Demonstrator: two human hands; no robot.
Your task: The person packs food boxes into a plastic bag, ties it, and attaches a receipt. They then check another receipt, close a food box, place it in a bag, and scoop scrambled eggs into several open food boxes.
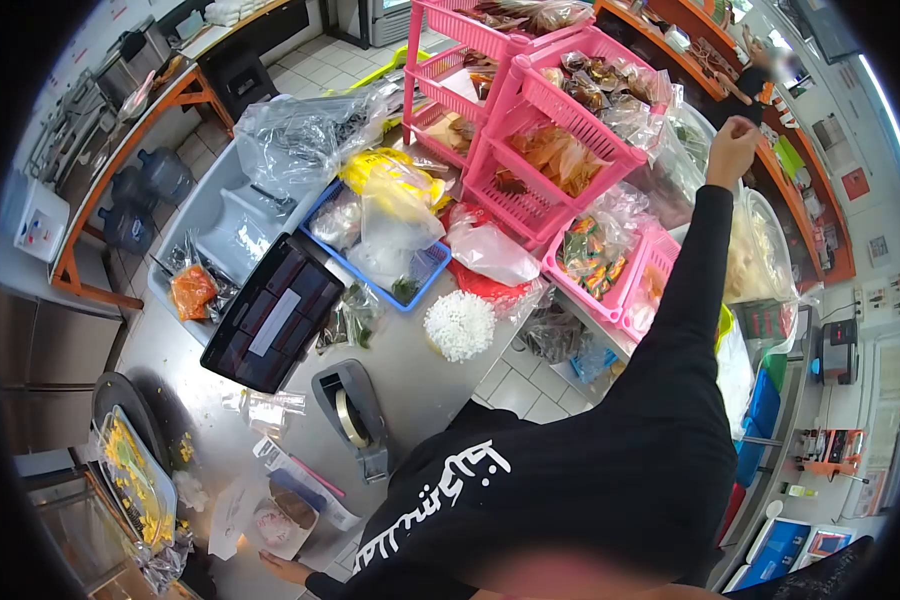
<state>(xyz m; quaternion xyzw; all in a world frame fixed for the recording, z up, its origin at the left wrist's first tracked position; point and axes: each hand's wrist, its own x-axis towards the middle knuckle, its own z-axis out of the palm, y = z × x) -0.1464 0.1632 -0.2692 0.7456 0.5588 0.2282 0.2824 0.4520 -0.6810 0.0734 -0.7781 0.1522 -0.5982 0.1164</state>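
Note:
My right hand [735, 150] is raised at the upper right, beside the pink basket rack [580, 120] and the clear bags. Its fingers are curled together, and whatever they may hold is hidden. Low on the left, my left hand [286, 569] has its fingers stretched out at the lower edge of an open white paper box [288, 540]. Inside that box lies something pale pink in a wrapper. A grey tape dispenser [355, 420] stands on the metal table [410, 345], near a black touchscreen [273, 315].
A blue basket [433, 272] of bagged goods and a round white bundle [459, 326] lie ahead. Pink trays [620, 305] stand at the table's right edge. Left are a grey tub [170, 262] and a tray with yellow bits [135, 480]. Another person [755, 80] is at the far upper right.

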